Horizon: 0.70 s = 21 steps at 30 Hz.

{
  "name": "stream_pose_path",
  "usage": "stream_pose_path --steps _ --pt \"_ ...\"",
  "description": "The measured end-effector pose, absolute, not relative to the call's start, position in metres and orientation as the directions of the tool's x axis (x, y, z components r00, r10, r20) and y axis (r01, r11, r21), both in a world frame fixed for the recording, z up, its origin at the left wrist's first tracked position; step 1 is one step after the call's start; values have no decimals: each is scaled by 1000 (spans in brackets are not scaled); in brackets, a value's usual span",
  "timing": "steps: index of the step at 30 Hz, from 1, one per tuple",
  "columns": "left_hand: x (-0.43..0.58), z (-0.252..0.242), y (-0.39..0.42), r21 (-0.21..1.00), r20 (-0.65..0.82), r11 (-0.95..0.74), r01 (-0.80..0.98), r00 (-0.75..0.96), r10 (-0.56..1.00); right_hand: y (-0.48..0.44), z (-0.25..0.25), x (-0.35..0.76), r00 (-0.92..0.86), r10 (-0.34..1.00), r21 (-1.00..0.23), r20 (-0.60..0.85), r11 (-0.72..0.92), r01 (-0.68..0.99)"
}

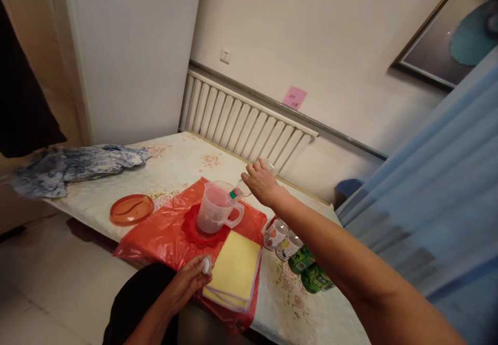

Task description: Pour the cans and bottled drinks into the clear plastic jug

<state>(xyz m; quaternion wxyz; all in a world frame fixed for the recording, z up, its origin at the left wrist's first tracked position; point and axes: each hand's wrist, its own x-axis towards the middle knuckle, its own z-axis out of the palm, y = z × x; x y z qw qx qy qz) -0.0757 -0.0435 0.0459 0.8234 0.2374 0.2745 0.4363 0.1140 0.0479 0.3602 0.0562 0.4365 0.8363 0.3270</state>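
My right hand (260, 180) is wrapped round a clear bottle (235, 195), tilted with its neck end at the rim of a translucent plastic measuring jug (213, 214). A small green and red label shows on the bottle. The jug stands upright on a red scalloped dish (191, 231), its handle facing right. Closer to me, my left hand (185, 283) pinches a small white cap (206, 265). Beside that hand lies a stack of yellow paper sheets (235, 268). Under the dish and papers spreads a red plastic sheet or bag (155, 238).
An orange round lid or plate (131, 210) lies to the left. Right of the papers stand patterned cans (288, 245) and green containers (314, 278), partly behind my forearm. Crumpled blue-white cloth (97, 162) covers the table's far left. A radiator (237, 114) and blue curtain (428, 189) border the table.
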Motion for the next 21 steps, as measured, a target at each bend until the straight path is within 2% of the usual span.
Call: stream_pose_path --steps 5,13,17,21 --pt "-76 46 -44 623 -233 511 -592 483 844 48 358 113 -627 757 651 183 385 654" --pt "-78 48 -46 626 -244 515 -586 480 843 45 351 119 -543 817 633 195 318 706" --pt "-84 64 -44 650 -223 473 -594 446 867 42 339 132 -402 892 506 206 254 824" --pt "-92 95 -38 717 -191 396 -574 384 903 37 313 153 -262 928 262 264 192 946"
